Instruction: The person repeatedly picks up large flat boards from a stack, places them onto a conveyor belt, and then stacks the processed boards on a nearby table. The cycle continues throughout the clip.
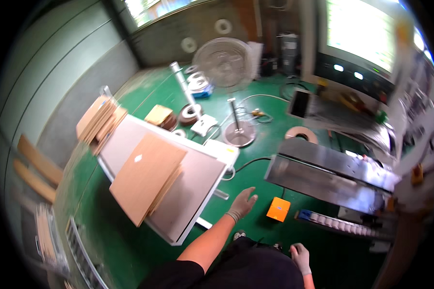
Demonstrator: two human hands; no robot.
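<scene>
My left hand (242, 203), in a pale glove, reaches forward past the near right corner of a white-topped table (197, 178). Its fingers are apart and hold nothing. On that table lies a short stack of light brown wood boards (147, 173), to the left of the hand and out of its touch. Low beside my body hangs my right hand (300, 257), also gloved, its fingers curled together with nothing visible in them. Ahead of it, on the green floor, sits an orange box (278, 209). A metal machine bed (318, 178) stands to the right.
More boards (97, 120) are piled at the table's far left end. Behind the table are a round-based stand (239, 134), edging rolls (190, 113), a large fan (223, 62) and loose cables. A roller strip (340, 224) runs along the machine's near side. A metal rack (84, 255) stands at lower left.
</scene>
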